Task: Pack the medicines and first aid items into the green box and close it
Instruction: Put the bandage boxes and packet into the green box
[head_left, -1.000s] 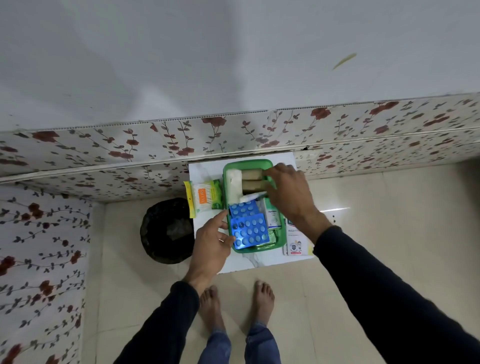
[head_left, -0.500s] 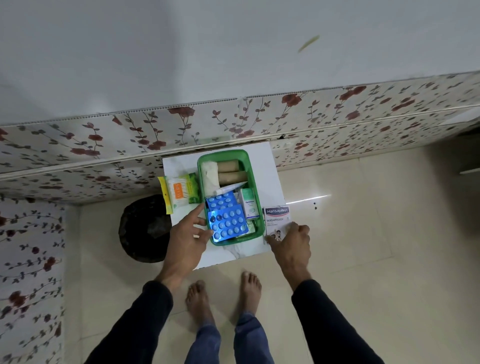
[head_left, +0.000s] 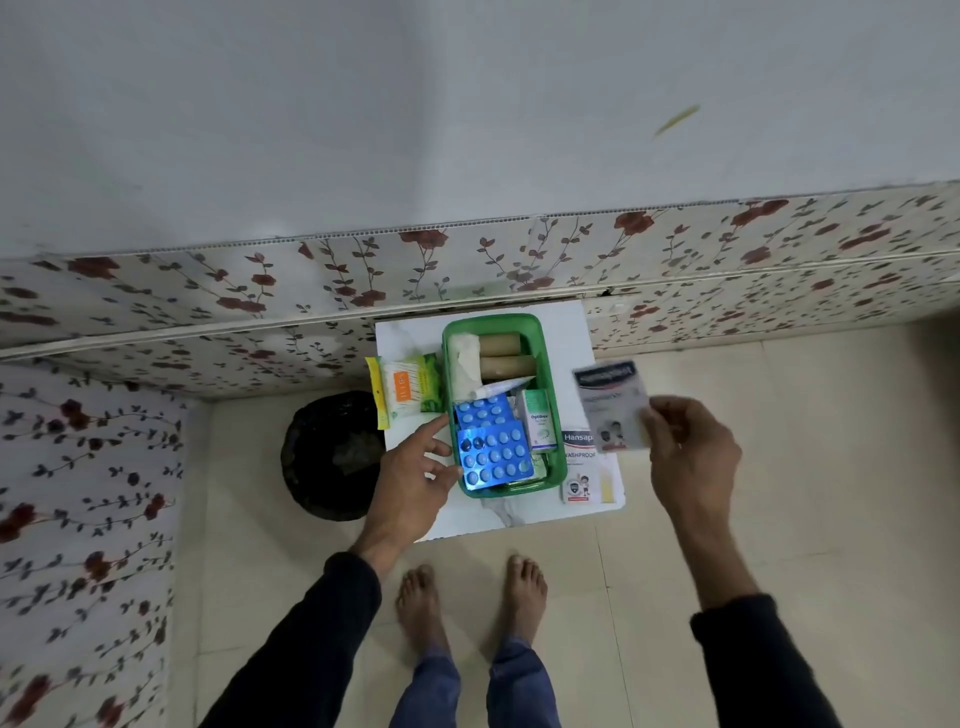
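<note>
The open green box stands on a small white table. Inside lie blue pill strips, a white bandage roll, two brown rolls, a white tube and a small white-green carton. My left hand rests on the box's left side with fingers spread, touching the lower pill strip. My right hand holds a plaster packet in the air to the right of the box. Another plaster pack lies on the table right of the box.
A yellow-green pack of cotton buds lies on the table left of the box. A black bin stands on the floor at the table's left. Floral wall panels run behind. My bare feet are just before the table.
My right hand left the box, went down to the table's right side, picked up a plaster packet and lifted it. My left hand stayed at the box's left edge.
</note>
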